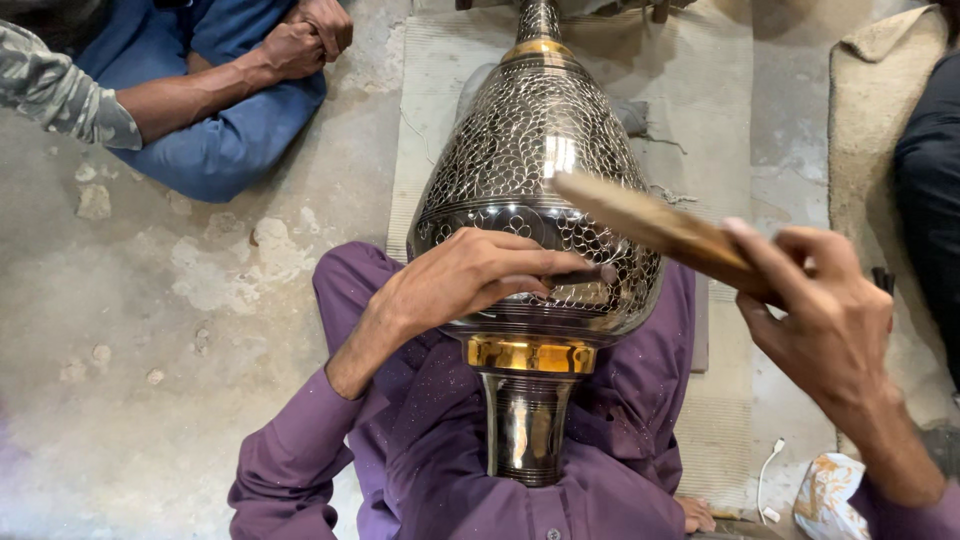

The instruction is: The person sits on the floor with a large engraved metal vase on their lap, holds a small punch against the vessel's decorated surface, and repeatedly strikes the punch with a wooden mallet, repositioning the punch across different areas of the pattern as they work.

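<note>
My left hand (470, 275) pinches a small dark tool (585, 277) against the engraved metal vase (530, 180) lying across my lap; my right hand (825, 310), fingers curled, grips 1 wooden mallet (650, 225). I judge a mistimed blow could hit my fingertips.

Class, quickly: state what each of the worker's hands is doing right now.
Left hand: closed on a thin dark tool, pressed against the engraved metal vase.
Right hand: closed around a wooden mallet.
</note>
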